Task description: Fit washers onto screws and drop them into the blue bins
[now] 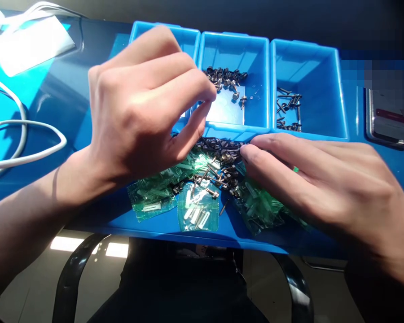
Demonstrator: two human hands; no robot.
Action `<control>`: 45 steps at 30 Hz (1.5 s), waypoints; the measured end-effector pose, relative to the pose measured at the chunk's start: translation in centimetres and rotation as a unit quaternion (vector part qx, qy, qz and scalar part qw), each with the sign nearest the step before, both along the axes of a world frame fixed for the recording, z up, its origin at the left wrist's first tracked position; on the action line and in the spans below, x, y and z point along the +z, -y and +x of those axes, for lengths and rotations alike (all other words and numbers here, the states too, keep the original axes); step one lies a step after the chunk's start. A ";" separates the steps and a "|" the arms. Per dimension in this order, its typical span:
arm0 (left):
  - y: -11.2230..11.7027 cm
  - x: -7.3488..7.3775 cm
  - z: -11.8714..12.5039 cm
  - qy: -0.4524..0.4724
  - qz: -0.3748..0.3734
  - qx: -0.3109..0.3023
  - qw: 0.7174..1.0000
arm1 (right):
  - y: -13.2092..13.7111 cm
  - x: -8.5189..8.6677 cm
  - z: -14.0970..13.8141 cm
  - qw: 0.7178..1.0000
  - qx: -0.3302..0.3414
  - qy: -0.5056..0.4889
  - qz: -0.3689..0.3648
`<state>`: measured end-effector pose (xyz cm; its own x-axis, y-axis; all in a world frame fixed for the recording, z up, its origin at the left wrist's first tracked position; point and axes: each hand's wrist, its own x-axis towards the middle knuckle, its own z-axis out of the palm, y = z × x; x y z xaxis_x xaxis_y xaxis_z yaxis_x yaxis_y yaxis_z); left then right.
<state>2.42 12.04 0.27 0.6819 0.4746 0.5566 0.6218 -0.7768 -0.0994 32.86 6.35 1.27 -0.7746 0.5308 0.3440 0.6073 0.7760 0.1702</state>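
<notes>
Sorting screws (pixel 222 163): left hand (pixel 141 103) pinched narrow above the bins (pixel 234 80), right hand (pixel 309 179) flat, fingers best isolating one piece.

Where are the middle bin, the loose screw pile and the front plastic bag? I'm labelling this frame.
middle bin (pixel 234 39), head view, back wall.
loose screw pile (pixel 222 154), head view, centre of heap.
front plastic bag (pixel 198 213), head view, middle of bag.
</notes>
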 end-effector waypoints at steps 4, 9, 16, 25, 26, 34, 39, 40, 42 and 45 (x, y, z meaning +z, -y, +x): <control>0.6 0.7 -0.1 0.004 0.004 0.001 1.000 | 0.3 -1.1 -0.7 0.993 -0.017 -0.117 0.024; 0.3 0.7 -0.3 -0.011 0.000 -0.030 0.999 | -0.1 -1.3 -1.8 0.986 -0.010 -0.164 0.015; -0.2 -0.3 0.1 0.018 0.040 -0.050 0.998 | 0.0 -1.1 -2.9 0.977 0.019 -0.192 -0.088; -0.4 -0.2 0.2 0.035 0.051 -0.067 0.996 | -0.6 -2.0 -2.7 0.970 0.070 -0.190 -0.131; -0.5 -0.2 0.2 0.037 0.054 -0.068 0.996 | -0.6 -2.1 -2.7 0.969 0.067 -0.197 -0.134; -0.4 0.4 -0.2 0.026 0.031 -0.097 0.994 | -0.8 -2.0 -2.3 0.969 0.047 -0.210 -0.118; 0.7 0.9 0.1 -0.016 -0.011 -0.139 0.990 | -0.4 -1.3 -2.7 0.962 -0.016 -0.256 -0.095; 1.0 1.0 0.3 -0.015 -0.023 -0.137 0.990 | -0.3 -1.2 -2.8 0.957 -0.031 -0.271 -0.098; 1.2 0.9 0.5 -0.006 -0.049 -0.125 0.991 | -0.2 -0.9 -3.0 0.948 -0.050 -0.289 -0.123; 0.7 0.4 0.5 0.006 -0.056 -0.121 0.991 | -0.3 -0.7 -2.9 0.937 -0.077 -0.288 -0.182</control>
